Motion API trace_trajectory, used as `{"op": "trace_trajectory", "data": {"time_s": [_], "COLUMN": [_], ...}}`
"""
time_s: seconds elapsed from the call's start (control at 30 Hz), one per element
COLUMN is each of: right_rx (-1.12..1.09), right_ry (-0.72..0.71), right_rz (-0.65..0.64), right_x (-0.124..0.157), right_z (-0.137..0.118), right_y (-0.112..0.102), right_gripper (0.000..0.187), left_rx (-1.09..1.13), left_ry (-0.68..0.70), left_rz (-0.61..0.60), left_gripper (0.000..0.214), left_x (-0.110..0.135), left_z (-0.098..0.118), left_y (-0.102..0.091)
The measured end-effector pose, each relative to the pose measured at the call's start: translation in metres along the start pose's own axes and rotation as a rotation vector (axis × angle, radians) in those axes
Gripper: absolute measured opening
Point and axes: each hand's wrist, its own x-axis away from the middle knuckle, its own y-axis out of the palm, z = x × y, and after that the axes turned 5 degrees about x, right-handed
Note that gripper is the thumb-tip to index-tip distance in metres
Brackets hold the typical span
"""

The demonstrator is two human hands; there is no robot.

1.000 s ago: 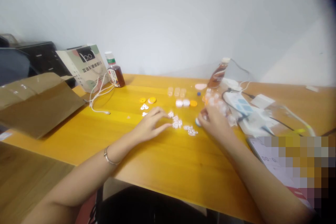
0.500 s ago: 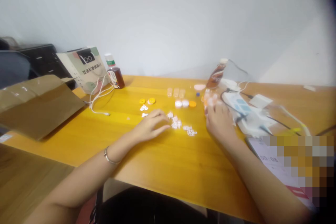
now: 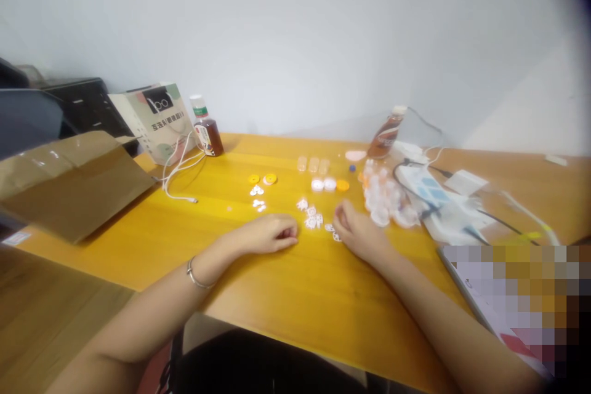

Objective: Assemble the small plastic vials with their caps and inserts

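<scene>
My left hand (image 3: 271,234) hovers over or rests on the wooden table (image 3: 305,289), its fingers loosely curled in with nothing visible in them. My right hand (image 3: 359,231) is closed beside some small white cut-out pieces (image 3: 329,228); whatever its fingers hold, if anything, is hidden. Between the hands lies a cluster of similar white cut-outs (image 3: 312,218). Behind them sit two white caps (image 3: 323,184) and an orange cap (image 3: 342,185), with clear plastic pieces (image 3: 314,165) in a row farther back. Right of my right hand is a pile of clear and white plastic pieces (image 3: 383,197).
Yellow round pieces (image 3: 254,179) and small white pieces (image 3: 257,190) lie left of centre. A dark bottle (image 3: 209,135), paper bag (image 3: 164,126), white cable (image 3: 175,188) and cardboard box (image 3: 83,191) stand left. Right are another bottle (image 3: 388,133), a power strip (image 3: 429,191) and a tablet-like device (image 3: 473,283).
My right hand has moved left from the plastic pile to the white cut-outs. My left hand has dropped nearer to me, and its fingers have curled in. The view has shifted slightly.
</scene>
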Motion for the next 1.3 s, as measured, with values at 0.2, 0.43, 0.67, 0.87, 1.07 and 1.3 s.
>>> {"op": "trace_trajectory", "data": {"time_s": [0.2,0.43,0.67,0.87,1.07,1.3], "right_rx": [-0.003,0.088,0.107,0.117,0.116,0.112], "right_ry": [0.003,0.074,0.061,0.050,0.048,0.051], "right_rz": [0.011,0.062,-0.002,-0.024,-0.035,-0.044], "right_x": [-0.001,-0.002,-0.003,-0.004,-0.003,-0.003], "right_z": [0.003,0.008,0.008,0.008,0.008,0.007], "right_y": [0.000,-0.001,0.003,0.004,0.003,0.003], "right_gripper": [0.005,0.024,0.035,0.033,0.032,0.031], "left_rx": [0.007,-0.061,-0.217,-0.329,-0.327,-0.313], "left_ry": [-0.005,0.054,-0.159,-0.503,-0.554,-0.457], "left_rz": [0.009,0.042,0.582,0.661,0.578,0.527], "left_gripper": [0.005,0.009,0.015,0.020,0.010,0.015], "left_x": [0.000,-0.001,-0.001,0.006,0.005,0.006], "left_z": [-0.001,0.000,-0.027,-0.075,-0.083,-0.050], "left_y": [-0.001,-0.002,-0.028,-0.042,-0.036,-0.039]}}
